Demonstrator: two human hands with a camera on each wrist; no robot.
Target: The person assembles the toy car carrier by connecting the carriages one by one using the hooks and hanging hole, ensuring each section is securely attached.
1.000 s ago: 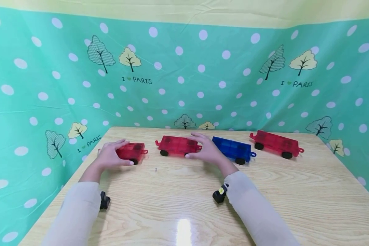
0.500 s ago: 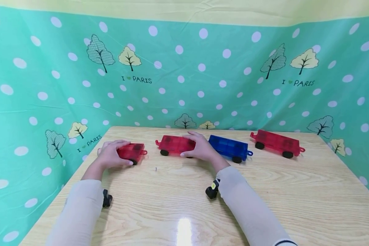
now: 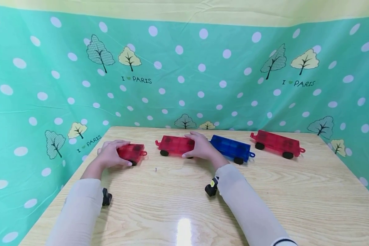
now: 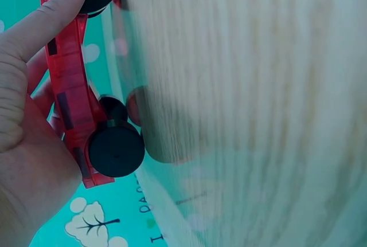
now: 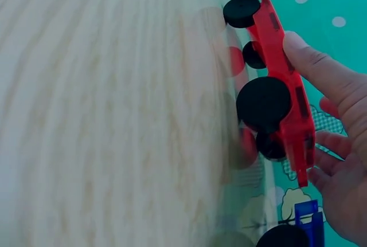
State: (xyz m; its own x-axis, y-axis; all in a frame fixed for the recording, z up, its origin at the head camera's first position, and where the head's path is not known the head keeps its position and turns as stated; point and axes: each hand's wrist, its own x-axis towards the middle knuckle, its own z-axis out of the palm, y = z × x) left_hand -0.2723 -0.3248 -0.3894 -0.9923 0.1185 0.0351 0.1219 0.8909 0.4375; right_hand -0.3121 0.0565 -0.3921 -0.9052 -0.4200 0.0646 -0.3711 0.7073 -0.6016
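Note:
Four-wheeled toy train cars with hooks and rings stand in a row on the table. My left hand (image 3: pixel 110 155) grips the leftmost red toy train car (image 3: pixel 136 152) from its left end; in the left wrist view the thumb (image 4: pixel 54 15) lies against a black wheel. My right hand (image 3: pixel 203 147) holds the right end of the middle red toy train car (image 3: pixel 173 145), its thumb (image 5: pixel 315 63) on the near side. A blue toy train car (image 3: pixel 229 147) stands just right of that hand, its left end partly hidden. The hands cover parts of both held cars.
Another red train car (image 3: pixel 276 142) stands angled at the back right. The wooden table (image 3: pixel 160 205) meets a green dotted cloth (image 3: pixel 184 68) behind and at both sides. A tiny dark speck (image 3: pixel 155 169) lies on the tabletop. Black wrist cameras (image 3: pixel 211 188) hang beneath the sleeves.
My right hand has moved slightly left and closed on the middle red train car. The blue train car shifted left, then slightly back right. My left hand has barely moved.

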